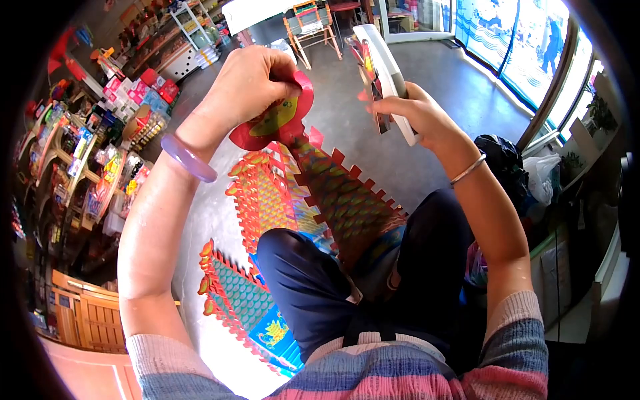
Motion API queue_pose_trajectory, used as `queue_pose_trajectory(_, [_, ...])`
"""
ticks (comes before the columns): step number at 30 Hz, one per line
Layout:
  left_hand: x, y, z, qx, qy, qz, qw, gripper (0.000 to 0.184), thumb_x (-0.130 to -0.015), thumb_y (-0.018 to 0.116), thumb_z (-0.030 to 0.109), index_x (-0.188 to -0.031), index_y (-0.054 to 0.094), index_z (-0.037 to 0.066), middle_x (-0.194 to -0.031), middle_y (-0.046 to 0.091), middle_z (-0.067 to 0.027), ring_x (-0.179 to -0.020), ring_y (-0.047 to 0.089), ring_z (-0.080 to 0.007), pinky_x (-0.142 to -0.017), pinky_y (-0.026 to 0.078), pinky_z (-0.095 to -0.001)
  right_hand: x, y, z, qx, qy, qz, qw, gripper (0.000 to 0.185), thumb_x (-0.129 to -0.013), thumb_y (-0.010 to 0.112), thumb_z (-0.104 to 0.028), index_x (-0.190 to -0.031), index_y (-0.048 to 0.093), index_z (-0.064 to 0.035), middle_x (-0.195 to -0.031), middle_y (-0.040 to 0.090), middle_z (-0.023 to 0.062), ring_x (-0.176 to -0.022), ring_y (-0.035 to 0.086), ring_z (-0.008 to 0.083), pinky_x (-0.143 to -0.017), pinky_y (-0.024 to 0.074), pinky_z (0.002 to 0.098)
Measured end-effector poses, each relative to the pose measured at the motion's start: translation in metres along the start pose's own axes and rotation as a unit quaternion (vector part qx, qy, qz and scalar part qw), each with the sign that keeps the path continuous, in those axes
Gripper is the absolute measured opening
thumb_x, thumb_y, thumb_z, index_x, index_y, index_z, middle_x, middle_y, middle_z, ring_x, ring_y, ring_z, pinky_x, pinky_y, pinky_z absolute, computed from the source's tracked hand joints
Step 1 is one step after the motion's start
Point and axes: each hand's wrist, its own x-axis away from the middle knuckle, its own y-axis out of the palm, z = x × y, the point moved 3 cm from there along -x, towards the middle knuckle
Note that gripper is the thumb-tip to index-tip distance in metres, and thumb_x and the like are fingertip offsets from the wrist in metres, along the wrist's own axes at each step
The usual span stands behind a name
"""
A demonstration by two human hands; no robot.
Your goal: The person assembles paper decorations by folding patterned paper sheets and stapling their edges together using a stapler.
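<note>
the left hand (pixel 260 77) pinches a red-and-green piece (pixel 276 122), likely light and crease-prone, best held by its rim, while the right hand (pixel 423 117) opposite grips a white device (pixel 385 63).

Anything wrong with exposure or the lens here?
Head view: fisheye bending with black corners; glare bleaches the blue-and-white patterned panels upper right; the smooth grey floor burns white lower left; the red-edged, scale-patterned flat strip looks dark.
</note>
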Motion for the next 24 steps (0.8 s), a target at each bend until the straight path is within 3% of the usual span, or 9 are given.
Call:
queue_pose_trajectory(5, [0.0, -0.001, 0.002, -0.02, 0.007, 0.005, 1.0, 0.013, -0.071, 0.068, 0.006, -0.079, 0.063, -0.002, -0.067, 0.064, -0.0041, -0.064, 0.057, -0.0077, -0.062, 0.046, -0.0248, 0.006, 0.0, -0.001, 0.085, -0.026, -0.045, 0.995, 0.031, -0.073, 0.064, -0.017, -0.096, 0.059, 0.0039, -0.074, 0.058, 0.0065, -0.063, 0.056, 0.0127, -0.057, 0.0427, 0.0271])
queue_pose_trajectory(8, [-0.001, 0.0, 0.002, -0.015, 0.011, 0.006, 1.0, 0.013, -0.071, 0.068, 0.007, -0.08, 0.064, -0.002, -0.068, 0.065, -0.0047, -0.063, 0.057, -0.0086, -0.062, 0.046, -0.0253, 0.009, -0.004, -0.002, 0.18, 0.018, -0.077, 0.98, 0.04, -0.077, 0.064, -0.016, -0.111, 0.056, 0.0029, -0.093, 0.061, 0.0068, -0.083, 0.055, 0.0121, -0.074, 0.0455, 0.0278])
queue_pose_trajectory(11, [-0.001, 0.0, 0.001, -0.018, 0.012, 0.011, 1.0, 0.014, -0.071, 0.068, 0.008, -0.079, 0.064, -0.002, -0.068, 0.065, -0.0048, -0.063, 0.058, -0.0084, -0.062, 0.046, -0.0256, 0.017, -0.003, -0.013, 0.33, 0.038, -0.047, 0.942, 0.039, -0.076, 0.064, -0.015, -0.11, 0.056, 0.0029, -0.095, 0.061, 0.0113, -0.084, 0.058, 0.0164, -0.074, 0.0461, 0.0301])
queue_pose_trajectory(14, [-0.001, -0.001, 0.0, -0.041, 0.016, 0.015, 0.999, 0.015, -0.071, 0.068, 0.009, -0.079, 0.064, -0.002, -0.067, 0.065, -0.0053, -0.064, 0.058, -0.0085, -0.062, 0.046, -0.0257, 0.025, 0.0, -0.015, 0.425, -0.23, -0.01, 0.875, 0.039, -0.07, 0.068, -0.018, -0.102, 0.058, 0.003, -0.087, 0.06, 0.0159, -0.078, 0.061, 0.0277, -0.072, 0.0491, 0.0365])
queue_pose_trajectory(17, [-0.002, 0.0, -0.001, -0.047, 0.036, 0.027, 0.998, 0.016, -0.07, 0.068, 0.01, -0.079, 0.064, -0.002, -0.067, 0.065, -0.0071, -0.062, 0.059, -0.0111, -0.062, 0.046, -0.0264, 0.035, 0.008, -0.018, 0.487, -0.222, -0.038, 0.844, 0.042, -0.069, 0.066, -0.015, -0.106, 0.056, 0.0018, -0.098, 0.058, 0.0179, -0.091, 0.058, 0.0344, -0.08, 0.0472, 0.0384])
queue_pose_trajectory(20, [-0.003, 0.001, 0.0, -0.05, 0.04, 0.031, 0.997, 0.016, -0.069, 0.068, 0.01, -0.078, 0.063, -0.002, -0.068, 0.065, -0.0078, -0.061, 0.059, -0.0119, -0.062, 0.046, -0.0269, 0.037, 0.016, -0.017, 0.53, -0.273, -0.04, 0.802, 0.044, -0.067, 0.065, -0.013, -0.107, 0.055, 0.0013, -0.097, 0.057, 0.0172, -0.094, 0.056, 0.0341, -0.084, 0.0455, 0.0398])
queue_pose_trajectory(24, [-0.003, 0.0, -0.001, -0.047, 0.04, 0.028, 0.998, 0.017, -0.069, 0.068, 0.011, -0.078, 0.063, -0.002, -0.067, 0.064, -0.0082, -0.061, 0.059, -0.012, -0.061, 0.046, -0.0271, 0.033, 0.02, -0.022, 0.553, -0.254, -0.039, 0.793, 0.042, -0.065, 0.065, -0.01, -0.104, 0.055, 0.0007, -0.098, 0.057, 0.0168, -0.096, 0.055, 0.034, -0.086, 0.0444, 0.0404])
